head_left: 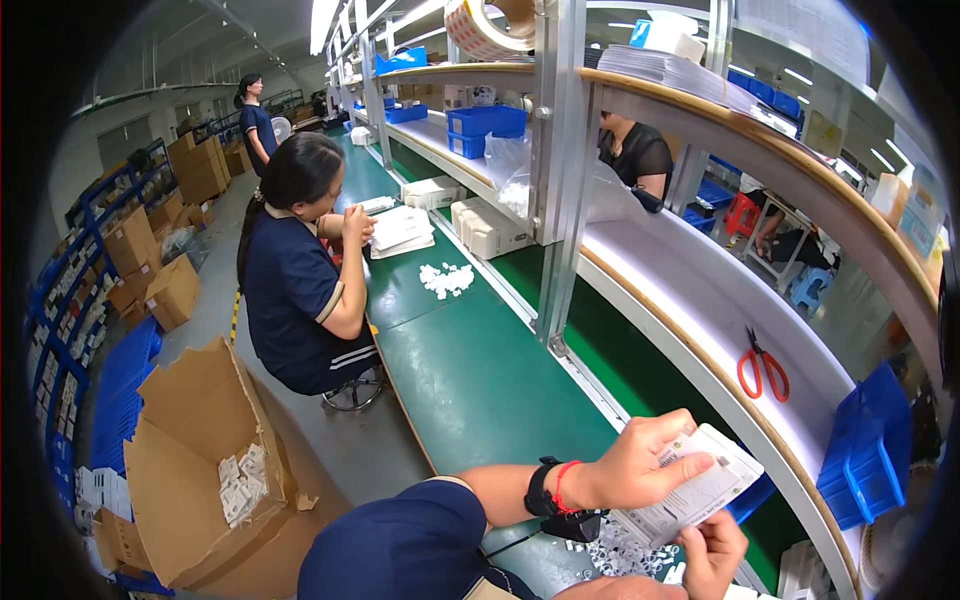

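Note:
My left hand (pixel 645 465), with a black watch and a red cord at the wrist, grips a flat white printed package (pixel 690 490), thumb across its face. Close to the package's lower edge is my right hand (pixel 715 555), its fingers curled and pinched together. Whether it grips that edge or a small piece, I cannot make out. Below the package, many small white and clear plastic pieces (pixel 625 553) lie heaped on the green bench (pixel 455 375).
Red-handled cutters (pixel 762 365) and a blue bin (pixel 868 445) are on the shelf at right. A large open carton (pixel 190 470) holding small white packs stands at left. A co-worker (pixel 300 265) sits farther along the bench near a white pile of small parts (pixel 446 281).

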Available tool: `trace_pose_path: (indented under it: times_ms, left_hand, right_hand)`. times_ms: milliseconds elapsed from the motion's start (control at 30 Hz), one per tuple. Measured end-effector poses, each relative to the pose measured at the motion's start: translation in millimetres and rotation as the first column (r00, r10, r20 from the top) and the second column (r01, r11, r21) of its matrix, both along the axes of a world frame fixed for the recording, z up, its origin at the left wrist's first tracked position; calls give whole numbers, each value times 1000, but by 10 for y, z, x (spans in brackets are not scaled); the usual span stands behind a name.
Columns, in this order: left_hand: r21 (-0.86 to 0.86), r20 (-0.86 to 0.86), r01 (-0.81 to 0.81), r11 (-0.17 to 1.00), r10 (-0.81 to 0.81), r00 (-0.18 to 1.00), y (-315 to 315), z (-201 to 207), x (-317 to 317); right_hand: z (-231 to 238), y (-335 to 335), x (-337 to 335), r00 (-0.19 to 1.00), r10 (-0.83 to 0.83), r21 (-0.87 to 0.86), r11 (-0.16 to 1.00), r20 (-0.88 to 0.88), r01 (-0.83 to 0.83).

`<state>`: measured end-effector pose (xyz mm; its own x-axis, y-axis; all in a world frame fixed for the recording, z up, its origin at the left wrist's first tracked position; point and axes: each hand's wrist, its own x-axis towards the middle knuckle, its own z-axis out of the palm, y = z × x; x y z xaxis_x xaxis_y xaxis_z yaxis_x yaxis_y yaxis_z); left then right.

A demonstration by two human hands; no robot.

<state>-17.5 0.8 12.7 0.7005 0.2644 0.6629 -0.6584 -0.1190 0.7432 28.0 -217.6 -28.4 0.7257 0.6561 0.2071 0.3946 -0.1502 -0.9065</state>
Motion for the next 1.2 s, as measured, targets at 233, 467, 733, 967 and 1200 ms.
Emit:
trace_pose_path:
  times_ms: [233,467,733,967,1200]
  left_hand:
    - [-503,75,820,274,-931,357,156,24,85]
    - [-449,-35,864,228,-971,238,143,18,75]
    - [-524,-71,796,302,-947,312,89,-3,-29]
    - [-393,38,886,246,-959,282,37,-30,31]
    - [440,-85,331,835,-328,941,109,-159,139]
  right_hand:
    - [101,190,-119,982,46,205,979,-182,-7]
    - [127,256,-204,964,126,264,962,-233,-62]
    - [228,260,-178,987,108,11,994,122,-111]
    - [307,240,-232,990,131,106,985,60,-137]
    - [354,152,-267,992,-115,234,967,54,99]
